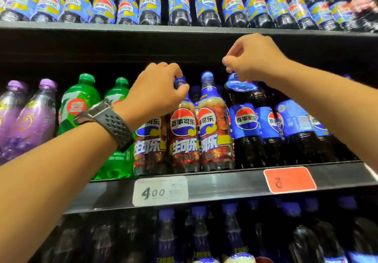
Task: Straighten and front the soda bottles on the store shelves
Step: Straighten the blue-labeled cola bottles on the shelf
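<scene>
- The brown-and-orange-labelled plastic cola bottle (183,136), blue-capped, stood upright at the front of the black middle shelf (225,182). Its round red, white and blue logo faced you.
- Your left hand (157,93) was clamped round that bottle's neck, with fingers and thumb curled about the blue cap.
- A second brown-labelled bottle (149,150) touched it on the left, partly behind your wrist. A third brown-labelled bottle (214,136) touched it on the right, its logo turned slightly aside.
- Further right, the dark plastic cola bottle with a blue label (244,123) stood at the shelf front, with a round blue tag (241,85) at its neck.
- Your right hand (253,58) was closed over the top of that bottle, its fingertips pinched together at the cap, which was mostly hidden.
- More blue-labelled dark bottles (294,119) stood to its right, their labels turned at differing angles.
- Left of the cola stood two green plastic bottles (79,103) and, beyond them, two purple plastic bottles (36,119).
- A dark wristwatch with a perforated strap (108,117) sat on your left wrist.
- The shelf's front rail bore a white price label reading 4.00 (160,191) and an orange-red tag (290,180).
- The shelf above carried a row of dark bottles with blue-and-yellow labels (150,3).
- The shelf below held blurred dark bottles with blue caps (199,232).
</scene>
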Tool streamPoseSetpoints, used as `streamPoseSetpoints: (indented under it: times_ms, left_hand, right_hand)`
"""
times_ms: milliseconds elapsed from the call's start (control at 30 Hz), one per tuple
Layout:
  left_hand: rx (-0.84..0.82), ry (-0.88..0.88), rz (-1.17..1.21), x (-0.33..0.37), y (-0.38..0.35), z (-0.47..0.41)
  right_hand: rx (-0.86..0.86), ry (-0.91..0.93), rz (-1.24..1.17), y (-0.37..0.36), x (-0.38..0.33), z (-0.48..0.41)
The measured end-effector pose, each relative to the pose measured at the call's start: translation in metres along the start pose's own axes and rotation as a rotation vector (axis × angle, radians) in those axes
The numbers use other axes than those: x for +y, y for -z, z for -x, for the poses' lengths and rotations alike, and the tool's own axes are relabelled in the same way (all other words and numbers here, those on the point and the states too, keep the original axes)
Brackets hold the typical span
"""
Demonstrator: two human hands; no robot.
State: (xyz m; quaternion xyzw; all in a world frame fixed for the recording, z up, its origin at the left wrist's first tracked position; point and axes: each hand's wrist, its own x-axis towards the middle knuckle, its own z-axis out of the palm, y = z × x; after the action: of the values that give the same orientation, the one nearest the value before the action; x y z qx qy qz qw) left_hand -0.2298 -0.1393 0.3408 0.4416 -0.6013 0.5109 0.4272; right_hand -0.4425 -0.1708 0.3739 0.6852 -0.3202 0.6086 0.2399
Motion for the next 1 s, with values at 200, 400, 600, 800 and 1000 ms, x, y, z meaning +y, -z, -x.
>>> streamPoseSetpoints:
  times_ms: [200, 400, 600, 800, 1000]
  left_hand:
    - [-0.115, 0.076, 0.152, 0.037, -0.033, -0.013]
    - [-0.245, 0.255, 0.142, 0.044, -0.045, -0.014]
    - [-0.212, 0.311, 0.058, 0.062, -0.046, -0.011]
    - [-0.296, 0.299, 0.065, 0.071, -0.039, -0.008]
    - [-0.093, 0.214, -0.108, 0.075, -0.052, 0.001]
  right_hand:
    - [-0.234, -0.055, 0.275, 0.012, 0.043, 0.015]
    - [-0.109, -0.110, 0.127, -0.001, 0.071, 0.035]
    - [-0.402, -0.196, 0.042, -0.017, 0.066, 0.082]
    - [-0.299, -0.237, 0.114, -0.035, 0.062, 0.122]
    - [-0.219, -0.278, 0.028, -0.038, 0.060, 0.130]
